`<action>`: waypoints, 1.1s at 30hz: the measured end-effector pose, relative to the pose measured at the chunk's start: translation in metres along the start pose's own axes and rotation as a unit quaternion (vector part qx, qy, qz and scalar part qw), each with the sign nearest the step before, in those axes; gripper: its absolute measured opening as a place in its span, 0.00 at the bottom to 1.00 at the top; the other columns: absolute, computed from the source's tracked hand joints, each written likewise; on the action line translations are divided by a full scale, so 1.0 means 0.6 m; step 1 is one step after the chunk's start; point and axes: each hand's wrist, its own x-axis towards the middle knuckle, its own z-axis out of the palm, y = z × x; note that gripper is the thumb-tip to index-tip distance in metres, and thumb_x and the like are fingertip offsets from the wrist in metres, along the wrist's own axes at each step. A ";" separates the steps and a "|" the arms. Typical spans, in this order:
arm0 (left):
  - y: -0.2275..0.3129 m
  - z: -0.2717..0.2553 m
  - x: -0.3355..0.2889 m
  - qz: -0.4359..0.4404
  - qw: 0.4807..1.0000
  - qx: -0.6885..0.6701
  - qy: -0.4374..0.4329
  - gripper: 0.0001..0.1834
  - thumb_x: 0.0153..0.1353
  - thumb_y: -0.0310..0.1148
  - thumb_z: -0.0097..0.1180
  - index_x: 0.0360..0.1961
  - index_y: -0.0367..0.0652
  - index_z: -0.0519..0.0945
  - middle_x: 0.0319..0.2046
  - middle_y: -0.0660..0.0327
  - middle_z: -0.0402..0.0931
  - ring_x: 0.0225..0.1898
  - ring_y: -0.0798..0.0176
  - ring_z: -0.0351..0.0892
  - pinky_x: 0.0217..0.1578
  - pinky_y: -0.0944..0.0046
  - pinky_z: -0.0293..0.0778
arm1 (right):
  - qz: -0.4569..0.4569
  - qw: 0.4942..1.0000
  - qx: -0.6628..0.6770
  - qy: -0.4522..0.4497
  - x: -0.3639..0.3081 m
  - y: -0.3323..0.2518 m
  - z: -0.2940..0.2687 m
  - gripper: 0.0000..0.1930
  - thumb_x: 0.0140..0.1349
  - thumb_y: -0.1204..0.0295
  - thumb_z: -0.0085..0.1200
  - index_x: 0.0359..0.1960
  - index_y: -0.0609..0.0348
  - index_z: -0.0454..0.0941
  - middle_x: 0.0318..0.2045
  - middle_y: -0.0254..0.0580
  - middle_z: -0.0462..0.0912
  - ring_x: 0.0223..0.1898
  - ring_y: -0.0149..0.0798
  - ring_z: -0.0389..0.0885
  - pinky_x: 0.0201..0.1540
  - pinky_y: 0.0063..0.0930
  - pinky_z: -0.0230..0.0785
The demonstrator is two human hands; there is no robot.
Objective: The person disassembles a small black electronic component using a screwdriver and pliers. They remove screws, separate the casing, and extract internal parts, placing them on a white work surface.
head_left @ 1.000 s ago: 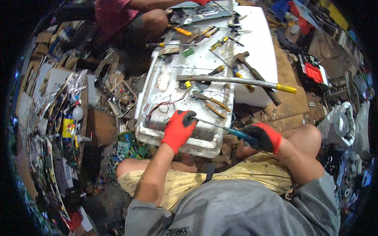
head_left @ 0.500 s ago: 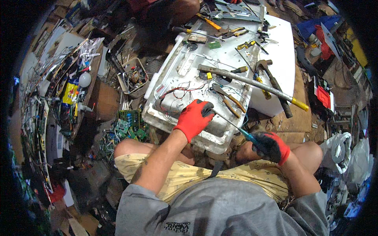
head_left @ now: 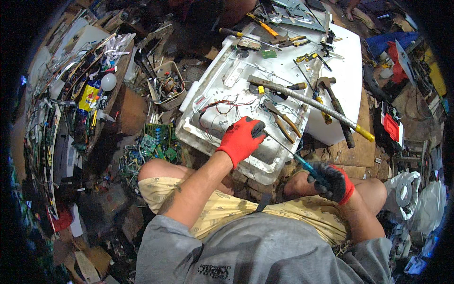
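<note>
My right hand [head_left: 334,183], in a red and black glove, is closed around the teal handle of a screwdriver [head_left: 306,165]. The long thin shaft slants up and left toward my left hand [head_left: 242,137], also gloved. Those fingers are pinched together at the screwdriver's tip, over the near part of a white plastic panel [head_left: 263,176]. Whatever lies between them is hidden by the glove. Just right of my left hand rest pliers with worn orange-brown handles [head_left: 285,124]. Thin red and dark wires [head_left: 222,103] lie on the panel beyond it.
A metal pipe with a yellow end [head_left: 309,102] crosses the panel near a hammer [head_left: 336,106]. More pliers and screwdrivers lie at the far end. Green circuit boards [head_left: 158,139] and a bin of small parts [head_left: 171,87] stand left. White bags [head_left: 402,194] sit at right.
The whole scene has shifted slightly right in the picture as the view moved. More of the screwdriver's teal handle shows at my right hand. My left hand stays pinched at its tip.
</note>
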 end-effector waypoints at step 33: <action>-0.016 0.016 -0.004 -0.005 1.000 -0.021 0.013 0.21 0.58 0.48 0.63 0.49 0.50 0.82 0.46 0.50 0.77 0.50 0.44 0.78 0.51 0.50 0.75 | 0.159 0.933 0.318 -0.062 -0.012 -0.011 -0.001 0.19 0.57 0.74 0.59 0.51 0.63 0.78 0.35 0.41 0.83 0.33 0.39 0.83 0.37 0.30 0.77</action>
